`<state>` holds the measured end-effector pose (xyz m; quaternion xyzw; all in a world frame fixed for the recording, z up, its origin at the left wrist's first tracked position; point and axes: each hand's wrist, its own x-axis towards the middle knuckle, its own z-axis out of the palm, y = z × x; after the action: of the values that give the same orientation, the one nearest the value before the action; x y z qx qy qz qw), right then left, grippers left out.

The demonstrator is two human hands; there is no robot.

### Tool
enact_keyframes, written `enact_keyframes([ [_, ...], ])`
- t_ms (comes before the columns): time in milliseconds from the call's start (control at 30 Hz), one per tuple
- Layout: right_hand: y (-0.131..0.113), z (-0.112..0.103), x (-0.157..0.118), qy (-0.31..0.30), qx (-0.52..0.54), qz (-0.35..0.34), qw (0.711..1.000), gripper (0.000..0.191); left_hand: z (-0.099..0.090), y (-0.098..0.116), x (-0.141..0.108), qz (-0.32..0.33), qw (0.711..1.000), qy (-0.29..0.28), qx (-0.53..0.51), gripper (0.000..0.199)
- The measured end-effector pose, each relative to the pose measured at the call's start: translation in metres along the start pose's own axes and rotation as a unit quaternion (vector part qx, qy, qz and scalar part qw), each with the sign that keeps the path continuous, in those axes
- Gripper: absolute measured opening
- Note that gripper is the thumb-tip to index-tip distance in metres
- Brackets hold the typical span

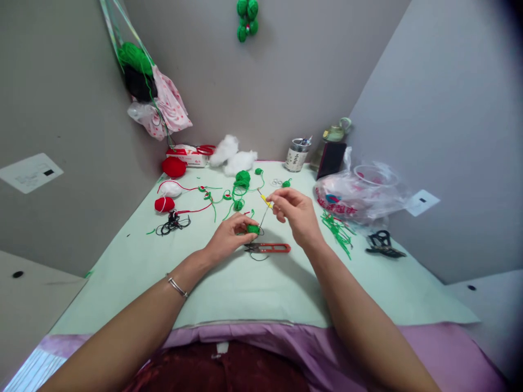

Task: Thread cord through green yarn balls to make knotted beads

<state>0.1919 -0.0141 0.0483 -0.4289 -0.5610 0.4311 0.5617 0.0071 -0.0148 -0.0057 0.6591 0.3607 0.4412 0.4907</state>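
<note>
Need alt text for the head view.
Left hand pinches a small green piece while right hand draws dark thread above it; orange-handled snips lie below, with green, red and black yarn around on the pale table.

Both forearms reach forward, hands (231, 235) (295, 213) near each other.

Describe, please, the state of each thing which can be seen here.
Left hand: closed on green piece
Right hand: pinching something thin
Orange snips: lying flat
Black yarn: loosely tangled
Pen tin: upright, filled
Dark slab: propped upright
Plastic bag: crumpled, filled
Green strands: loose, heaped
</note>
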Motion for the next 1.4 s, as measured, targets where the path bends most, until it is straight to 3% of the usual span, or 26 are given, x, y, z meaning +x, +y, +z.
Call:
enact_keyframes([
  [133,-0.006,-0.006,0.0,-0.113,0.094,0.126,0.981,0.026,-0.003,-0.001,0.0,0.013,1.0,0.0,0.013,0.025],
  [200,-0.01,-0.008,0.0,-0.136,0.125,0.141,0.973,0.027,-0.005,0.0,0.001,0.025,0.999,0.003,0.023,0.026],
  [333,-0.024,-0.027,0.006,-0.061,0.179,0.074,0.979,0.026,-0.011,-0.002,0.002,0.049,0.997,0.002,0.065,0.027],
  [433,-0.035,-0.054,0.012,0.008,0.183,-0.012,0.983,0.019,-0.016,-0.006,0.003,0.066,0.991,-0.011,0.114,0.028],
  [567,-0.043,-0.092,0.013,0.096,0.198,-0.134,0.966,0.019,-0.018,-0.011,0.004,0.084,0.981,-0.052,0.169,0.03],
  [700,-0.043,-0.105,0.014,0.107,0.2,-0.157,0.961,0.016,-0.014,-0.01,0.003,0.065,0.984,-0.05,0.161,0.029],
  [833,-0.041,-0.085,0.016,0.078,0.221,-0.12,0.965,0.008,-0.013,-0.006,0.003,-0.055,0.998,-0.029,0.016,0.033],
  [900,-0.038,-0.068,0.014,0.053,0.192,-0.091,0.976,0.01,-0.015,-0.002,0.005,-0.086,0.994,-0.029,-0.062,0.038],
  [1067,-0.026,-0.029,0.001,-0.009,0.05,-0.061,0.997,0.011,-0.017,0.005,0.007,-0.074,0.985,0.015,-0.154,0.034],
  [1200,-0.011,-0.005,-0.008,-0.052,-0.078,-0.068,0.993,0.013,-0.016,0.011,0.008,-0.075,0.978,0.033,-0.194,0.042],
  [1400,0.016,0.016,-0.008,-0.053,-0.02,0.014,0.998,0.024,-0.013,0.01,0.008,-0.065,0.973,0.053,-0.214,0.033],
])
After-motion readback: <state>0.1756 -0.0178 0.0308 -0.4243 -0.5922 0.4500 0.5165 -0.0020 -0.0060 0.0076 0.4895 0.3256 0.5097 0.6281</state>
